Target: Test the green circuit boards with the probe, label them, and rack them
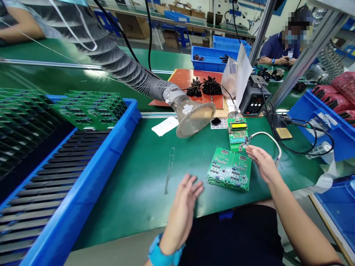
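Note:
My left hand [184, 201] is held above the green mat, left of a stack of green circuit boards [229, 168]. Its fingers are loosely spread and hold nothing. The top board carries two small digit displays and rows of chips. My right hand [262, 160] reaches past the stack's right edge. Its fingertips are drawn together at the lower corner of a tester board [237, 133] with a lit yellow screen; what they hold, if anything, is hidden. Coloured wires of a white-sleeved cable [267, 136] end beside those fingertips.
A blue bin [111, 162] with slotted rows of boards stands left. A fume duct hood [195, 116] hangs over the bench. Behind the tester are a soldering station [255, 99] and black cable bundles [212, 85]. Another blue bin [327, 122] stands right. Another person sits across.

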A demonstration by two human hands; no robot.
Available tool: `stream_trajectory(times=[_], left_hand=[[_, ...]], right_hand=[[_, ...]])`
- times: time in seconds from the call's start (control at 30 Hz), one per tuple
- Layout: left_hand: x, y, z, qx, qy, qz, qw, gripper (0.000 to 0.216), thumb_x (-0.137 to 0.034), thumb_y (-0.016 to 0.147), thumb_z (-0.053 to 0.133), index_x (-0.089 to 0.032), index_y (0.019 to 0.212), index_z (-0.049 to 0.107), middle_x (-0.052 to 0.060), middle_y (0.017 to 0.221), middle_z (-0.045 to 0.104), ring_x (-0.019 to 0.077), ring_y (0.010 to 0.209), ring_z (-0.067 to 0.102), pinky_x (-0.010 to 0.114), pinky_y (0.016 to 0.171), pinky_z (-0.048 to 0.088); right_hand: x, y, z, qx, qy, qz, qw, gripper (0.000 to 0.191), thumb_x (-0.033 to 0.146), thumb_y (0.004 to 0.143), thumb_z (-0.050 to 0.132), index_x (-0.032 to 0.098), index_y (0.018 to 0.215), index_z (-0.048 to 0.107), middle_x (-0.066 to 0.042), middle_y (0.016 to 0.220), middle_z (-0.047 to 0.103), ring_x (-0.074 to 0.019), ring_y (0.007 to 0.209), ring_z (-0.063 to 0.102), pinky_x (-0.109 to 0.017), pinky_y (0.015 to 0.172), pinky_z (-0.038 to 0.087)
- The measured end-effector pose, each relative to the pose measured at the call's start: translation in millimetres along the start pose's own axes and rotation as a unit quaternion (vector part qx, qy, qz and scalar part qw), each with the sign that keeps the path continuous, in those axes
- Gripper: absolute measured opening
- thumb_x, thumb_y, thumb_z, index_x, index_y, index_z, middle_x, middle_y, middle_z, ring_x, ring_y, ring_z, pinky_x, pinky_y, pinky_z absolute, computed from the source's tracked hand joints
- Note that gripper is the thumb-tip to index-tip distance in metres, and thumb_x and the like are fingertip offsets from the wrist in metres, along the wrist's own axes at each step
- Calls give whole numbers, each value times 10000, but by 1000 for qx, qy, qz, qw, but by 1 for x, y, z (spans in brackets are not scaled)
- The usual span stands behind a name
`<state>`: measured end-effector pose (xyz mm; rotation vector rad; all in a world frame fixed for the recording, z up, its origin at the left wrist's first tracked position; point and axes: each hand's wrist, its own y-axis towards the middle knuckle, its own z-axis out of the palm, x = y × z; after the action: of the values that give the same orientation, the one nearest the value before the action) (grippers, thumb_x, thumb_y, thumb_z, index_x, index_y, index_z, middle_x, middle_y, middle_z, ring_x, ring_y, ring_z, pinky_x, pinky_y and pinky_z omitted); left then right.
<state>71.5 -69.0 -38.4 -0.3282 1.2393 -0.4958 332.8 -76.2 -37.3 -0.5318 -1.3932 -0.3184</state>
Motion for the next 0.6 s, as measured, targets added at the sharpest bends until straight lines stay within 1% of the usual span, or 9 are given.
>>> stream_trajectory(times=[0.07,0.17,0.23,0.3,0.4,0.43,0.5,0.57,0.6], left_hand=[[-13,18,-2,1,18,38,999,619,-469,888,425,-166,1411,291,138,1462,385,229,1295,434,377,1106,309],[-31,39,3,76,56,36,995,545,-495,833,541,-144,1251,532,141,1335,538,262,1240,487,394,1058,365],[-37,43,10,129,85,17,988,478,-489,784,619,-156,1127,633,127,1272,595,292,1207,511,420,1021,399],[-36,39,17,161,107,4,981,443,-493,762,649,-182,1078,658,101,1267,602,299,1216,494,426,1017,399],[-24,20,23,197,110,-20,974,492,-570,790,583,-207,1123,610,95,1290,577,292,1197,510,432,978,436],[-16,12,23,213,97,-41,971,514,-596,806,546,-212,1144,586,104,1280,580,290,1160,542,440,950,458],[3,-1,21,245,30,-117,962,515,-595,812,547,-226,1171,551,111,1261,587,276,1085,598,443,944,463],[23,-6,15,246,-11,-175,953,512,-607,790,568,-219,1125,562,123,1181,624,275,1014,636,445,915,476],[31,-4,11,234,-11,-182,955,509,-616,767,590,-210,1074,576,125,1133,641,277,975,649,447,893,486]], right_hand=[[-10,-16,-4,-85,25,1,996,371,470,719,700,216,987,664,-68,1054,700,-232,1061,622,-432,995,421],[-30,-60,-2,-177,77,10,981,379,461,745,679,239,1044,610,-60,1061,679,-233,1041,627,-445,964,452],[-39,-90,2,-193,90,21,977,386,464,769,655,251,1083,585,-73,1133,654,-246,1077,610,-458,960,454],[-41,-108,6,-169,88,49,981,415,465,776,651,251,1122,575,-90,1190,635,-261,1126,584,-473,977,439],[-32,-106,4,-137,75,55,986,453,451,727,709,226,1107,608,-103,1208,637,-269,1189,543,-481,1041,380],[-27,-98,0,-131,67,43,988,450,437,702,734,219,1080,628,-103,1202,643,-271,1196,538,-481,1054,366],[-17,-79,-11,-116,54,11,992,423,393,654,778,217,1021,664,-99,1192,653,-274,1193,540,-479,1061,362],[-10,-64,-23,-100,53,-14,993,394,355,639,793,229,996,684,-90,1200,653,-273,1191,544,-468,1059,372],[-9,-59,-27,-100,56,-22,993,377,352,649,787,237,994,688,-85,1214,647,-268,1201,538,-456,1066,367]])
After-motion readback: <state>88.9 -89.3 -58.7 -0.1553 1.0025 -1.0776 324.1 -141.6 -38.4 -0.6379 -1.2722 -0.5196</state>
